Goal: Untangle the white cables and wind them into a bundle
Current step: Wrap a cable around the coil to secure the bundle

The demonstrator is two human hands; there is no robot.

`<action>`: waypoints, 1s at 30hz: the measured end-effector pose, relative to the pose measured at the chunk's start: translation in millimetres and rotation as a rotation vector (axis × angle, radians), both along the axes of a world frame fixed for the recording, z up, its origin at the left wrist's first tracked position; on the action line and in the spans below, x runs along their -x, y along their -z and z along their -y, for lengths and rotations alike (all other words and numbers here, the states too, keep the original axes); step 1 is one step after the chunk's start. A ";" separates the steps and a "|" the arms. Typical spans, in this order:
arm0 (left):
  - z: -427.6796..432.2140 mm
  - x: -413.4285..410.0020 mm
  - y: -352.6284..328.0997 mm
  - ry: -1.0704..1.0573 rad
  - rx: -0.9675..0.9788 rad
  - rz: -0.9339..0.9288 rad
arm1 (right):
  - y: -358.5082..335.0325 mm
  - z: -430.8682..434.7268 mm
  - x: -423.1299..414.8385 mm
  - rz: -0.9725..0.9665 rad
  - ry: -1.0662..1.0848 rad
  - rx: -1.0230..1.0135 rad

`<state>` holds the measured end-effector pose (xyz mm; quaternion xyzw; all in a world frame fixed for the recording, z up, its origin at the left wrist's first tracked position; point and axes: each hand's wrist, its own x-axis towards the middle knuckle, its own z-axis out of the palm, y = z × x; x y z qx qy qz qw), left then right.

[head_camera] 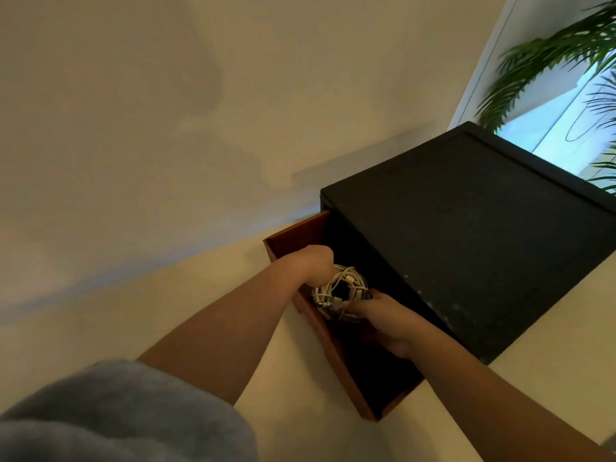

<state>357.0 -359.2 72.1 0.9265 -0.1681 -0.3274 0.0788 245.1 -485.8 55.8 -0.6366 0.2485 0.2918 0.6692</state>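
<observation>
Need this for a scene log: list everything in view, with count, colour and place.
white cables: one coiled bundle, white, inside the open drawer, between the two hands
drawer: one, reddish-brown wood, pulled out of the cabinet, centre
cabinet: one, black, against the wall, right of centre
plant: one, green fronds, top right, behind the cabinet
window: one, bright, top right, beside the plant
wall: cream, upper left
sleeve: one, grey, bottom left, pushed up the left arm
left hand: at the bundle's left edge, fingers hidden
right hand: grips the bundle's right edge
</observation>
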 end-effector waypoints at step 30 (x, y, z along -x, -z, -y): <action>-62.8 107.6 -2.5 -0.375 0.580 0.491 | -57.2 -31.1 89.5 0.847 -0.629 1.035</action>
